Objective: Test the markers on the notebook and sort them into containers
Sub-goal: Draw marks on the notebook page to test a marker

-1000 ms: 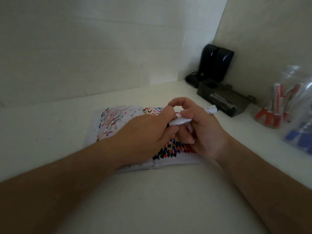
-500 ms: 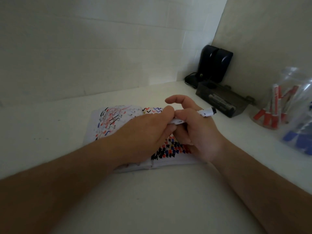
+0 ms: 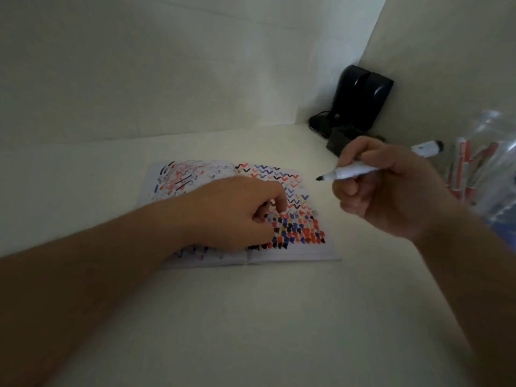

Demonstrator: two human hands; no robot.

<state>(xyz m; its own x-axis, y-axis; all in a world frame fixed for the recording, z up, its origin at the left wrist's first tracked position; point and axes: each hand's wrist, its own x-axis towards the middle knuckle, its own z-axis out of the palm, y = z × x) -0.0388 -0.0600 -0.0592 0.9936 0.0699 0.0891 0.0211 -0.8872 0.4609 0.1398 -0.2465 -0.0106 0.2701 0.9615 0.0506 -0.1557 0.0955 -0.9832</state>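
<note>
Right hand [image 3: 391, 188] wrapped round 1 white-barrelled marker [image 3: 354, 173], uncapped, black tip pointing left, held in the air just right of the open notebook [image 3: 315, 247] — not touching paper. Grip closed on the barrel with thumb and curled fingers. Left hand [image 3: 237, 216] resting on the notebook near the spine, fingers curled in; something dark between them, probably the cap, but too small to tell. Notebook flat on the white table [image 3: 251, 317], both pages crowded with black, red and blue zigzags and blocks. At far right, 1 clear container [image 3: 474, 169] holding red-capped markers, blurred; another bluish one below it, cut off by the frame edge. Dark speakers [image 3: 363, 99] in the corner, a dark box in front of them. Judged step: marker ready for its test stroke. Risks — little blank paper left on the right page, so a faint new mark could be lost among old ones and the marker misjudged; notebook may slide if the left hand lifts; bare tip could smear the left knuckles or the table on the way in; black marker could go in with the reds.
</note>
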